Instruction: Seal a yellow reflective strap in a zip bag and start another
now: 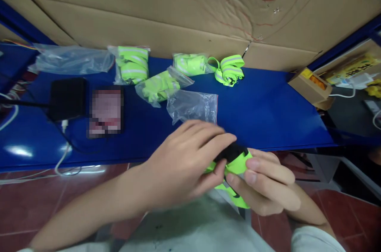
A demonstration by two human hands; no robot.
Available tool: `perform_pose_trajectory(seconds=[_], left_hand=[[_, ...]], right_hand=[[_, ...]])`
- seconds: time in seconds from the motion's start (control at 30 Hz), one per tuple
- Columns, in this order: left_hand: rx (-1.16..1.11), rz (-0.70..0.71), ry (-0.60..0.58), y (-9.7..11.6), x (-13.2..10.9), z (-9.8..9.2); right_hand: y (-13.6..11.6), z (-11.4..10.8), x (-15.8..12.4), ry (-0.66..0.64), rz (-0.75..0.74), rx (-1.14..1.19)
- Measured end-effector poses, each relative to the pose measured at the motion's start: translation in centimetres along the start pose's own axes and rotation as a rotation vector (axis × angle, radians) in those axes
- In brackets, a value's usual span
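Both my hands hold a neon-yellow reflective strap point(239, 163) with black parts, close in front of my body. My left hand point(190, 156) comes over it from the left, its fingers closed on the black part at the top. From the right, my right hand point(264, 180) pinches the folded yellow band between thumb and fingers. A loose end of the strap hangs below my fingers. Just beyond my left hand, a clear zip bag point(193, 106) lies flat on the blue table point(262, 109).
Bagged yellow straps point(133, 65) and an unbagged bundle point(230, 70) lie along the back. More clear bags point(74, 59) are at the far left. A black box point(68, 97) with cables stands near a pixelated device point(105, 111). A cardboard box point(311, 87) is at the right.
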State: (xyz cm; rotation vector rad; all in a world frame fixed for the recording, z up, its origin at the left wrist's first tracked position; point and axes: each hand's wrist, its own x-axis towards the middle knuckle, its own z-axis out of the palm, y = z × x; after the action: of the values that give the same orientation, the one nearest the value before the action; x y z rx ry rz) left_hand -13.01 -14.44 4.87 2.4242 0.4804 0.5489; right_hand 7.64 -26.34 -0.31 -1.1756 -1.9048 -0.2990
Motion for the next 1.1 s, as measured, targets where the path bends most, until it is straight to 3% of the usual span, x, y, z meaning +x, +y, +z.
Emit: perform_pose_trajectory(seconds=[0.07, 0.13, 0.3, 0.4, 0.5, 0.63, 0.73, 0.83, 1.1], left_hand=[[-0.027, 0.125, -0.073, -0.7, 0.2, 0.2], [-0.071, 0.150, -0.181, -1.4, 0.4, 0.4], [0.062, 0.033, -0.349, -3.2, 1.2, 1.0], [0.249, -0.051, -0.342, -4.0, 1.6, 1.5], [0.305, -0.026, -0.334, -4.7, 1.9, 2.2], [0.336, 0.051, -0.307, -5.1, 2.4, 3.1], [0.317, 0.094, -0.293, -5.4, 2.7, 3.2], [0.288, 0.118, -0.292, -6.0, 2.7, 3.4], [0.685, 0.221, -0.026, -7.3, 2.2, 5.8]], right_hand=[[0.2, 1.1, 0.1, 0.203, -0.215, -0.038], [0.6, 1.5, 0.3, 0.240, -0.276, -0.049], [2.1, -0.2, 1.7, -0.199, -0.394, -0.055], [2.1, -1.7, 2.5, -0.420, -0.178, -0.022], [1.4, -2.4, 2.6, -0.457, 0.024, 0.034], [1.1, -0.7, 2.3, -0.509, 0.297, -0.073], [1.5, 1.0, 2.1, -0.572, 0.467, 0.065], [1.8, 1.9, 1.9, -0.563, 0.520, 0.186], [1.9, 3.3, 1.0, -0.545, 0.533, 0.157]])
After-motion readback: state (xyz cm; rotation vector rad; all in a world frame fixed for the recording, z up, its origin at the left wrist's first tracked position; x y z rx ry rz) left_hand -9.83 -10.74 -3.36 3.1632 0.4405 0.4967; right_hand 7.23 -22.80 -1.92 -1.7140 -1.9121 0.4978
